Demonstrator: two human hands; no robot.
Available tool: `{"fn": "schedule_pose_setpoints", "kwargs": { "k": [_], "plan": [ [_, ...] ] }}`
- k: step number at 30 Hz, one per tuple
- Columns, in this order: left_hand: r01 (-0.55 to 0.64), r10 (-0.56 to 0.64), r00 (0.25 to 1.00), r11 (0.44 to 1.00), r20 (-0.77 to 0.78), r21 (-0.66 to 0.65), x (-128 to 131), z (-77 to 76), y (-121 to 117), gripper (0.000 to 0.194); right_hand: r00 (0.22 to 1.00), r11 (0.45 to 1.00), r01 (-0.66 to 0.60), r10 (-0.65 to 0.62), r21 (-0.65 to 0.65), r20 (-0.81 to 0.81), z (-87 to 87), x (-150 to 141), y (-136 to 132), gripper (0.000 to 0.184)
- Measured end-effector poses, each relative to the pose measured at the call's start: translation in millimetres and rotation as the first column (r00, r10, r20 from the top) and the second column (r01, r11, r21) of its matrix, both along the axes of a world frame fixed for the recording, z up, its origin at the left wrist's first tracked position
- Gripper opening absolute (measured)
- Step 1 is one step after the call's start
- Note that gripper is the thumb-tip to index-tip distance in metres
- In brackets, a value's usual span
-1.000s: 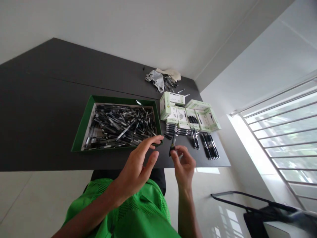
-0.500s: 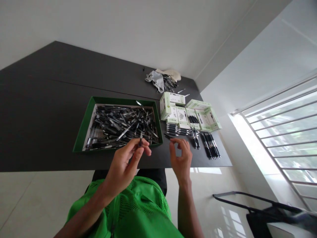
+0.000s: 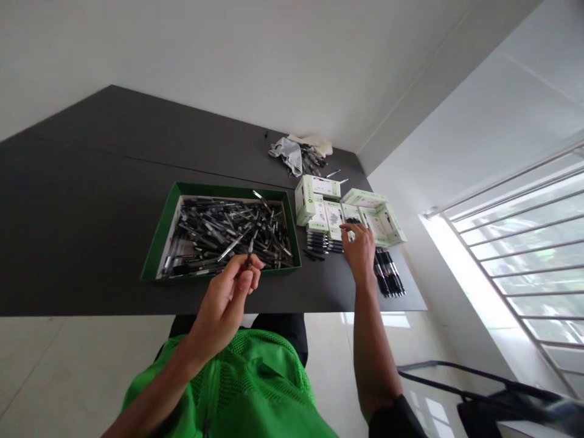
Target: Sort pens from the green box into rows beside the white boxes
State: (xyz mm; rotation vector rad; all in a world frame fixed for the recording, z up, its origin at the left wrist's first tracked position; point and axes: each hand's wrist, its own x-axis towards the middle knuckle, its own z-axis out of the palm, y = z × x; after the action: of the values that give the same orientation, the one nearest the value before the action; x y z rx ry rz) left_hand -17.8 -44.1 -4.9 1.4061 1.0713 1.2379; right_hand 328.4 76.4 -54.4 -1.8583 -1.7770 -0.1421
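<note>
Head view: the left hand (image 3: 225, 295) pinches a dark pen (image 3: 249, 257) in tightly pressed fingers, near the front edge of a green box (image 3: 162, 237) of loose pens (image 3: 219, 228). The right hand (image 3: 359, 248) is half curled by pale cartons (image 3: 305, 202) on the table (image 3: 82, 243) (whether its fingers hold anything, I cannot tell).

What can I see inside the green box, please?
Inside the green box lies a jumbled heap of dark and clear pens or pen parts. The top layer hides what lies deeper.

bright green mesh-panelled vest (image 3: 255, 377), front zip (image 3: 208, 395), black right sleeve (image 3: 396, 420), black trousers (image 3: 283, 328)
</note>
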Motion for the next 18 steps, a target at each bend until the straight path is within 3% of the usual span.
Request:
{"fn": "schedule_pose_setpoints", "kwargs": {
  "k": [8, 18],
  "plan": [
    [0.009, -0.009, 1.000, 1.000, -0.006, 0.000, -4, -1.4, -1, 0.028, 0.993, 0.993, 0.056, -0.045, -0.102, 0.112, -8.8, 4, 41, 0.020],
    [0.020, -0.020, 1.000, 1.000, 0.015, -0.002, -7, -0.7, 0, 0.026, 0.985, 0.986, 0.071, -0.045, -0.153, 0.168, -9.3, 3, 49, 0.019]
  ]
}}
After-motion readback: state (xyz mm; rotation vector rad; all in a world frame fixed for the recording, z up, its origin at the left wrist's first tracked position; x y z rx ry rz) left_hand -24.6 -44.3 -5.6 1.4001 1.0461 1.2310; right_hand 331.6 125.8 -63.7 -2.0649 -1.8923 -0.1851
